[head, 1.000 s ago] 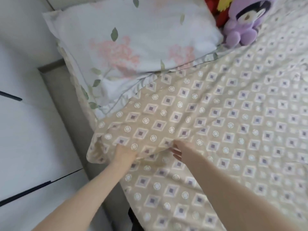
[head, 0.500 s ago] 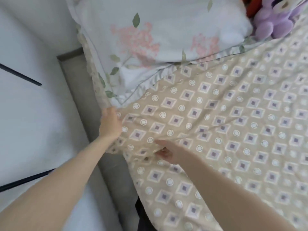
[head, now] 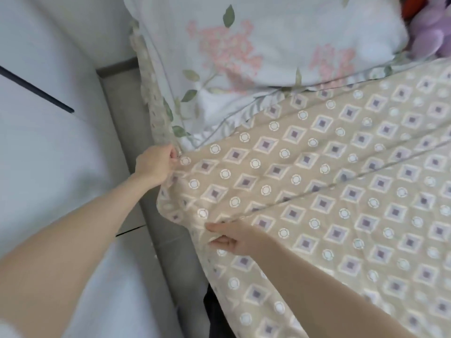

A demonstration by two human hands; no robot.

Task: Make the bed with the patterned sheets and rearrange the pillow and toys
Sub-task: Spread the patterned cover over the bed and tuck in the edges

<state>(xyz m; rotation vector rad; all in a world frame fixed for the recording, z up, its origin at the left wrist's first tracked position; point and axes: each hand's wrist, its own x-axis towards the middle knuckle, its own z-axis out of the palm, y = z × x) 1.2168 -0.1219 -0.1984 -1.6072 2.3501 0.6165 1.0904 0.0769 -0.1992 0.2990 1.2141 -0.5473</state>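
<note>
Beige patterned sheet [head: 341, 191] in both grips: left hand [head: 156, 164] at corner, right hand [head: 234, 240] mid-edge.

The beige diamond-and-circle patterned cloth sheet [head: 329, 191] looks thin, matt and creased. The white floral cloth pillow [head: 268, 52] looks soft and matt; the purple toy [head: 432, 35] plush.
</note>
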